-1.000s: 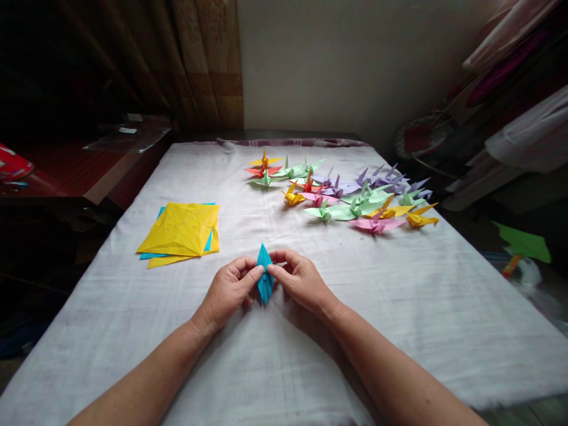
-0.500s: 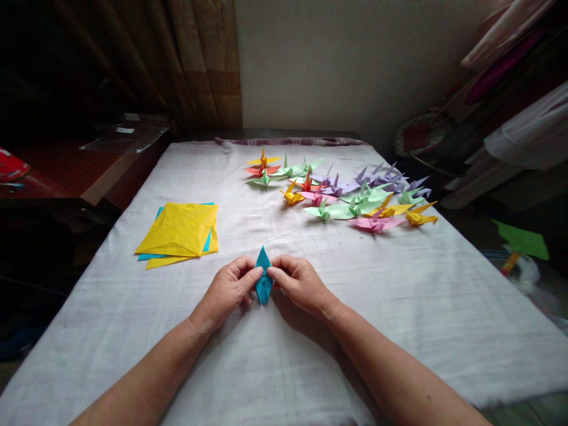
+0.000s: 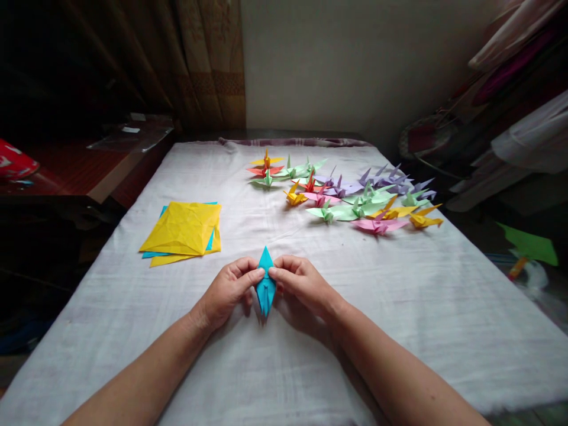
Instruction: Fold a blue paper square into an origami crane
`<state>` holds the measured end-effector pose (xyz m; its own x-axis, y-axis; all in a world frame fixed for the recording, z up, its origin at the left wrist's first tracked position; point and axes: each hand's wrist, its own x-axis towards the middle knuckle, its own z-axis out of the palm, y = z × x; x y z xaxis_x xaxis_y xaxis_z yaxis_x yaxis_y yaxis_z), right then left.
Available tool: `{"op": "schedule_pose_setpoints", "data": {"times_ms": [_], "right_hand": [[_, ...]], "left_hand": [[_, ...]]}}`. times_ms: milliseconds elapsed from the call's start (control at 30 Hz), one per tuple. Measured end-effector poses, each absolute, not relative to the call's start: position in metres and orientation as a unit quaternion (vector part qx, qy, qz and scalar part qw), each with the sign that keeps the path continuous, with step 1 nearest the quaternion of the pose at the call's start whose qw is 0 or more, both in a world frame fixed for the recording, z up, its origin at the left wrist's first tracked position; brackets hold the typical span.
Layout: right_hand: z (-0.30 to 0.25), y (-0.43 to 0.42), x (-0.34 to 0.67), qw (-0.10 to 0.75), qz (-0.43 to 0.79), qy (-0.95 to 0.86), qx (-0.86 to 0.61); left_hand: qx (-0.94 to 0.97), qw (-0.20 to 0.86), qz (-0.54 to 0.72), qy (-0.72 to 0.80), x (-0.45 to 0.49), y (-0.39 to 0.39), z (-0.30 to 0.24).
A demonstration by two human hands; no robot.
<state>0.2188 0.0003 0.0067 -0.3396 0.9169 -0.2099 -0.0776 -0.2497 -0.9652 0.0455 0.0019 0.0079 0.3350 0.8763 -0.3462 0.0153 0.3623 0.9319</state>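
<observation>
A folded piece of blue paper, narrow and pointed at both ends, stands upright just above the white cloth. My left hand pinches its left side with thumb and forefinger. Its right side is pinched the same way by my right hand. Both hands hover low over the near middle of the table.
A stack of yellow and blue paper sheets lies to the left. Several finished paper cranes in many colours sit at the far right of the cloth. A dark wooden cabinet stands on the left; clothes hang on the right.
The blue paper piece has widened a little between my fingers and now reaches lower. Both hands stay in nearly the same place.
</observation>
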Motion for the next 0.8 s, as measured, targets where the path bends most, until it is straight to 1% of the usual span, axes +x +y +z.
{"op": "schedule_pose_setpoints", "data": {"times_ms": [100,267,567,800], "right_hand": [[0.0071,0.0009,0.2180,0.381,0.688,-0.445,-0.428],[0.0032,0.0013,0.2167,0.385,0.653,-0.466,-0.457],[0.0110,0.0009,0.2185,0.353,0.662,-0.485,-0.450],[0.0098,0.0010,0.2182,0.374,0.672,-0.454,-0.450]], "left_hand": [[0.462,0.676,0.319,0.477,0.0445,0.0026,0.0065],[0.479,0.655,0.313,0.494,0.0473,0.0017,0.0111],[0.437,0.655,0.326,0.524,0.0476,0.0040,0.0122],[0.439,0.672,0.312,0.508,0.0464,0.0047,0.0115]]}}
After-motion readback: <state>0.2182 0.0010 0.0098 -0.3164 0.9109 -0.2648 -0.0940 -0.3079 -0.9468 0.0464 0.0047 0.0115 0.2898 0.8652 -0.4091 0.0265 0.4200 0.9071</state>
